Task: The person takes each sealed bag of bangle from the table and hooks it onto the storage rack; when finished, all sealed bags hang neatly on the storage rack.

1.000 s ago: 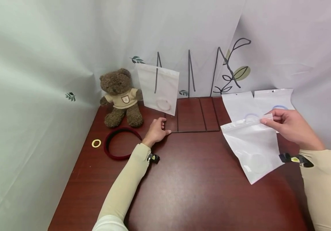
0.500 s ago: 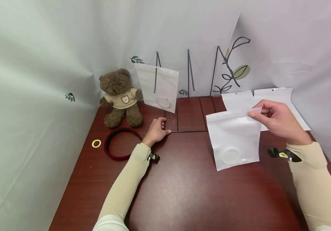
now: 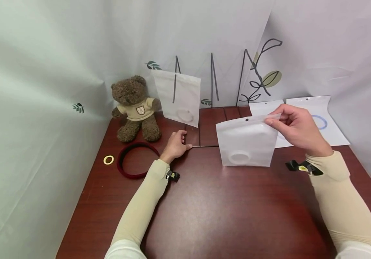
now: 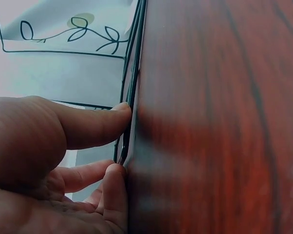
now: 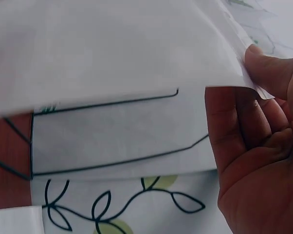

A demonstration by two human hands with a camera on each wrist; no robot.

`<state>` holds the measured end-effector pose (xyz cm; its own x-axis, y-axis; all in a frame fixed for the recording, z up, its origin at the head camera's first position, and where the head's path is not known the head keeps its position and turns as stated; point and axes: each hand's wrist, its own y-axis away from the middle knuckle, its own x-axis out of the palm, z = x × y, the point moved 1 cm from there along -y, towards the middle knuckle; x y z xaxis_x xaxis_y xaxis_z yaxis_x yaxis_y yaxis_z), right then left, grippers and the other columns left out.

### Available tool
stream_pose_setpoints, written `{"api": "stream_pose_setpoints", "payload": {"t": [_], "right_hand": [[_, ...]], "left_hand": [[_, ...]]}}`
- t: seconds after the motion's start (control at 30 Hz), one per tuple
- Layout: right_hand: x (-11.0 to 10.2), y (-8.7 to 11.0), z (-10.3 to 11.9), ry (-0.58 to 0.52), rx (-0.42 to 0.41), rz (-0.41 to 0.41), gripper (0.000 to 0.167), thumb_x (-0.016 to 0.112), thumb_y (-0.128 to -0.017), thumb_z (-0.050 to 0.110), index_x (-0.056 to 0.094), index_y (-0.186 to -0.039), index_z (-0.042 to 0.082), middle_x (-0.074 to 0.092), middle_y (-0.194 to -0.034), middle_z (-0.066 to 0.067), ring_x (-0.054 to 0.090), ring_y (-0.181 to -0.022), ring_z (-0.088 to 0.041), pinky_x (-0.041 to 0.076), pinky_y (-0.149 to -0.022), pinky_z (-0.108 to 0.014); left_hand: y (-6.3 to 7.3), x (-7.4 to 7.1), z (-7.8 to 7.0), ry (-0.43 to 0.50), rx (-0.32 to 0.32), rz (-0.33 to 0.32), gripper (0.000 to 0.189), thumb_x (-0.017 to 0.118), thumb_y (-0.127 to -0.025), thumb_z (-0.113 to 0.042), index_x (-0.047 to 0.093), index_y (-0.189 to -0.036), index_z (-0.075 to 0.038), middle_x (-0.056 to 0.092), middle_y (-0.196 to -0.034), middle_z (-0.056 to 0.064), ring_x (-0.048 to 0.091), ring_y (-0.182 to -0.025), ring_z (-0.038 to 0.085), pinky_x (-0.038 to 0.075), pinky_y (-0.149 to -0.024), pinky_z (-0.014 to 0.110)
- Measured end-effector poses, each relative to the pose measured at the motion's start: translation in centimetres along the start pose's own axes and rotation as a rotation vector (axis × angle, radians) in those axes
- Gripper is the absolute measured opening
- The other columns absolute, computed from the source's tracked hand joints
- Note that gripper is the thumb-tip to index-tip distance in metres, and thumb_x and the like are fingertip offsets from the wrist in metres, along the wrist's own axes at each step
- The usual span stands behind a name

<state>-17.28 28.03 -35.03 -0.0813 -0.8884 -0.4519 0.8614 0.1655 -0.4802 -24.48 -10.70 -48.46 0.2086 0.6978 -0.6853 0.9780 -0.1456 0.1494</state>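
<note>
One white bag [image 3: 250,136] (round bulge [image 3: 239,157] near its bottom), in the air before the wire rack [image 3: 212,79]; the right hand [image 3: 298,126] pinches its top corner. Left hand [image 3: 174,145] grips the rack's front-left corner on the worktop [image 3: 224,208]. Second bag [image 3: 186,95] hangs from the left hook [image 3: 174,90], brown bear [image 3: 138,109] just beside.

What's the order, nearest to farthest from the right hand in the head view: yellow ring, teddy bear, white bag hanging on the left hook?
1. Hanging white bag: on the left hook, left of the right hand.
2. Teddy bear: left of that bag.
3. Yellow ring: farthest left, on the table.
</note>
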Motion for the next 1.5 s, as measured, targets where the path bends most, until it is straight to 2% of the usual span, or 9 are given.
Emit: {"api": "stream_pose_setpoints", "payload": {"t": [0.17,0.33,0.5,0.7,0.87,1.1,1.33,1.5], "right_hand": [[1.1,-0.7,0.6,-0.026,-0.054,-0.044,0.013,0.079,-0.086,-0.012,0.074,-0.092,-0.002,0.049,-0.053,0.006,0.033,-0.047,-0.006,0.026,-0.046,-0.026],[2.2,-1.5,1.3,-0.098,-0.093,-0.089,0.012,0.077,-0.084,-0.017,0.073,-0.091,-0.009,0.054,-0.053,0.005,0.034,-0.046,-0.005,0.026,-0.046,-0.024],[3.2,-2.1,1.9,-0.16,-0.101,-0.118,0.01,0.076,-0.084,-0.018,0.073,-0.091,-0.01,0.056,-0.051,0.005,0.035,-0.043,-0.003,0.025,-0.043,-0.024],[4.3,-2.9,2.8,-0.166,-0.118,-0.145,0.008,0.078,-0.086,-0.013,0.074,-0.09,-0.007,0.054,-0.05,0.005,0.035,-0.043,-0.002,0.025,-0.044,-0.022],[5.1,-3.7,3.5,-0.232,-0.11,-0.149,0.005,0.077,-0.088,-0.01,0.074,-0.092,-0.009,0.054,-0.053,0.002,0.038,-0.045,-0.003,0.027,-0.046,-0.022],[5.9,-4.7,3.6,-0.207,-0.109,-0.176,0.007,0.079,-0.09,-0.004,0.072,-0.089,-0.005,0.048,-0.052,0.007,0.037,-0.046,-0.002,0.027,-0.047,-0.022],[6.7,-5.4,3.4,-0.238,-0.104,-0.161,0.009,0.077,-0.092,-0.004,0.07,-0.091,-0.008,0.058,-0.057,0.008,0.043,-0.049,-0.001,0.03,-0.049,-0.02],[7.4,-5.8,3.3,-0.221,-0.094,-0.175,0.009,0.076,-0.094,0.0,0.069,-0.091,-0.005,0.068,-0.066,0.01,0.05,-0.053,0.0,0.036,-0.05,-0.019]], "left_hand": [[0.1,0.1,0.0,-0.007,0.003,-0.006,0.064,0.082,-0.093,-0.017,0.054,-0.15,-0.006,0.055,-0.12,0.013,0.053,-0.11,0.027,0.045,-0.097,0.04],[0.2,0.2,0.1,-0.011,-0.004,-0.007,0.064,0.083,-0.093,-0.017,0.054,-0.149,-0.007,0.055,-0.119,0.012,0.053,-0.108,0.026,0.044,-0.096,0.039],[0.1,0.2,0.1,-0.01,0.002,-0.006,0.064,0.082,-0.093,-0.016,0.053,-0.15,-0.006,0.055,-0.12,0.013,0.054,-0.11,0.027,0.045,-0.097,0.04],[0.0,0.1,0.0,-0.003,0.001,0.005,0.065,0.082,-0.094,-0.016,0.052,-0.151,-0.006,0.054,-0.122,0.014,0.053,-0.11,0.027,0.045,-0.096,0.04],[-0.1,0.0,-0.1,0.0,0.004,0.011,0.065,0.082,-0.094,-0.015,0.052,-0.151,-0.007,0.055,-0.123,0.014,0.053,-0.112,0.027,0.046,-0.097,0.041],[-0.1,0.0,-0.2,0.002,0.009,0.011,0.065,0.082,-0.093,-0.015,0.053,-0.15,-0.006,0.056,-0.121,0.015,0.054,-0.111,0.028,0.047,-0.098,0.04],[0.0,0.0,-0.1,0.004,0.006,0.008,0.064,0.082,-0.093,-0.016,0.053,-0.15,-0.006,0.055,-0.123,0.015,0.054,-0.112,0.028,0.046,-0.097,0.04],[0.1,0.0,-0.1,0.005,0.006,0.006,0.064,0.082,-0.094,-0.015,0.053,-0.15,-0.005,0.055,-0.125,0.016,0.054,-0.113,0.029,0.046,-0.099,0.042]]}}
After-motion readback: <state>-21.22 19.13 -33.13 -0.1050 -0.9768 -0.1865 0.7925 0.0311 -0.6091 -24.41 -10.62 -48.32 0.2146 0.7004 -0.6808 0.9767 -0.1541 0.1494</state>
